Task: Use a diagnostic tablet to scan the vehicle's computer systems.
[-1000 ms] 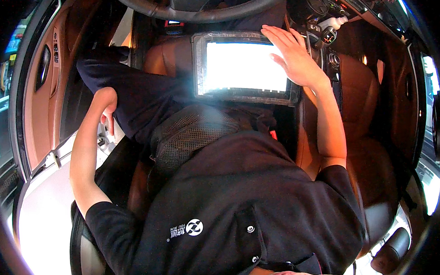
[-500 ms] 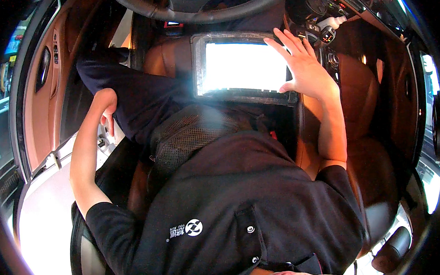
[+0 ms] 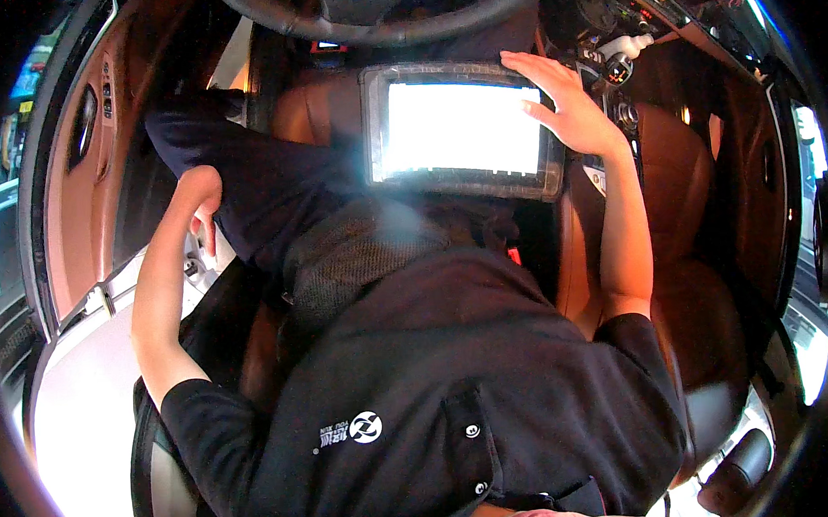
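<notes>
A dark-framed tablet (image 3: pixel 369 123) lies propped across my lap, and its screen glows white with nothing on it that I can make out. My right hand (image 3: pixel 568 107) is over the tablet's right side. Its fingers stretch toward the upper right corner and the thumb points in over the screen; whether it touches the glass I cannot tell. My left wrist rests against my raised left thigh (image 3: pixel 274 163), and my left hand (image 3: pixel 202 200) hangs down beside it, loosely open with no object in it. Part of that hand is hidden behind the wrist.
The steering wheel (image 3: pixel 392 27) arches just beyond the tablet. On the right are the gear selector (image 3: pixel 619 69), a white bottle-like object (image 3: pixel 627 46) and a brown passenger seat (image 3: pixel 675 172). At the left stands the opened door (image 3: pixel 79 197) with its brown panel.
My right hand has shifted up and slightly right, its spread fingers drawing closer together. The thumb has risen from the screen's lower right corner toward its upper right. My left hand stays put.
</notes>
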Demonstrator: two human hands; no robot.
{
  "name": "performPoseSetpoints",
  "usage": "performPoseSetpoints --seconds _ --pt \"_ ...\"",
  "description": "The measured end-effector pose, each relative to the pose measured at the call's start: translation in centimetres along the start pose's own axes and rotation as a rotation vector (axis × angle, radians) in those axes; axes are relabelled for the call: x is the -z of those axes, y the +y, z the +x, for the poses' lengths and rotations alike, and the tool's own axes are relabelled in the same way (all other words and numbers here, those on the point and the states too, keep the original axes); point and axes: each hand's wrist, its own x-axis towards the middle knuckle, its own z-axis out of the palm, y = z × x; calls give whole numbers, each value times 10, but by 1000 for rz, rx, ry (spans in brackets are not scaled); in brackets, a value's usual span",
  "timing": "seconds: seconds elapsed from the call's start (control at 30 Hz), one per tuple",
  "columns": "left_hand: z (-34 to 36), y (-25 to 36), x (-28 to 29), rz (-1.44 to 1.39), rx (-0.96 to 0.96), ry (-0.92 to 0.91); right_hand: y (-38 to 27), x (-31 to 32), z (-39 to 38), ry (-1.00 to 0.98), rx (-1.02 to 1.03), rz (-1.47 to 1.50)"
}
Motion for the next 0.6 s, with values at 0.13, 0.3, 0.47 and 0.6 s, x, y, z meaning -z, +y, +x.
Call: performPoseSetpoints --seconds 0.13,0.3,0.47,0.6 --pt "-7 -2 8 59 -21 -42 -6 2 -2 -1 -30 35" --pt "29 -14 31 1098 -465 151 -15 6 -2 4 -32 16" --pt "150 -34 62 387 -275 11 -16 10 8 6 12 72" --pt "113 -39 71 595 -226 -44 -24 18 -4 46 -11 79"
